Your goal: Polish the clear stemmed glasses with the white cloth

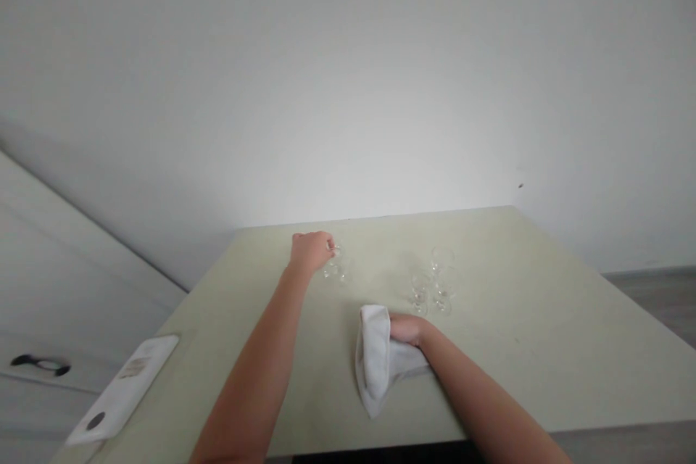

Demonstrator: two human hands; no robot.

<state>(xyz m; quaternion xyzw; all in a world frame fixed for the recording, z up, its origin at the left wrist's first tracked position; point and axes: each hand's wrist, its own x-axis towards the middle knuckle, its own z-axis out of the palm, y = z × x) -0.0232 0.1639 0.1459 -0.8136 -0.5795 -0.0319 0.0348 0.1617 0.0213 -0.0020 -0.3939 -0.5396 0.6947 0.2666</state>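
At the far left of the table, my left hand (312,250) has its fingers curled in around a small clear glass (338,251). Close below these fingers stand more clear glasses (342,274), faint against the pale top, so their number is hard to tell. My right hand (407,329), nearer the front edge, grips a folded white cloth (375,355); its fingers are hidden in the fabric. The cloth hangs down to a point at its lower left. Beyond the right hand, a cluster of stemmed clear glasses (443,290) stands on the table.
The pale table (505,348) reaches back to a plain white wall (370,87). A white flat box (130,388) with a label lies along the left edge. Left of the table is a white cabinet (48,290) with a dark handle (40,364).
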